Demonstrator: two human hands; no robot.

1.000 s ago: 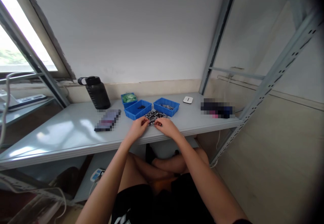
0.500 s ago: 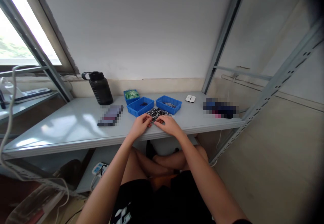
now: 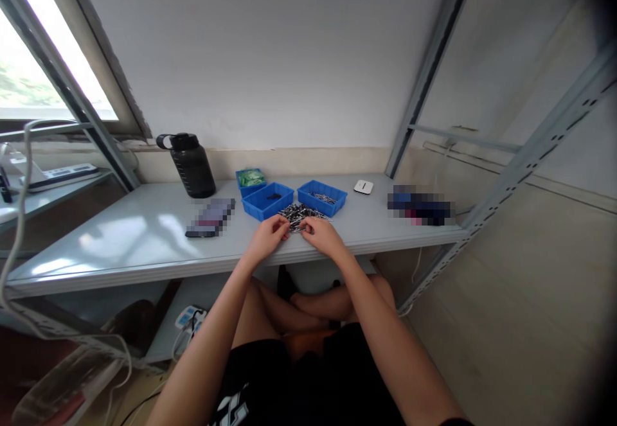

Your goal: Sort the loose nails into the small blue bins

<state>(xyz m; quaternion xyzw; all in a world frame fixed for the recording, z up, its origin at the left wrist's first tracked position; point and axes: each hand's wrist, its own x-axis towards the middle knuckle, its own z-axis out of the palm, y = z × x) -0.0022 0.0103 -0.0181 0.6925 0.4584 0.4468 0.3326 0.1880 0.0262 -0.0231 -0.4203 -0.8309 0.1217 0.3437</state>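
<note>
A pile of small, thin black and silver metal pieces (image 3: 299, 213), too small to name surely, lies near the table's front edge. At its left side, my left hand (image 3: 270, 234) has thumb and fingers pinched; what they hold is hidden. My right hand (image 3: 322, 233) pinches at the pile's front right, and anything between its fingertips is too small to make out. Just behind the pile stand two blue bins: the left bin (image 3: 255, 211) has a few dark pieces inside, the right bin (image 3: 340, 202) some thin silvery ones.
Behind the left bin is a blue box (image 3: 248, 189) with green packets. A dark bottle (image 3: 193, 172) and a blurred-out flat object (image 3: 211, 218) are to the left. Towards the right lie a white square item (image 3: 363, 187) and a blurred dark bundle (image 3: 421, 207). Metal shelf posts (image 3: 429, 60) flank the table.
My right hand has shifted slightly right, away from my left hand, widening the gap between them. The left hand stays about where it was, still pinched.
</note>
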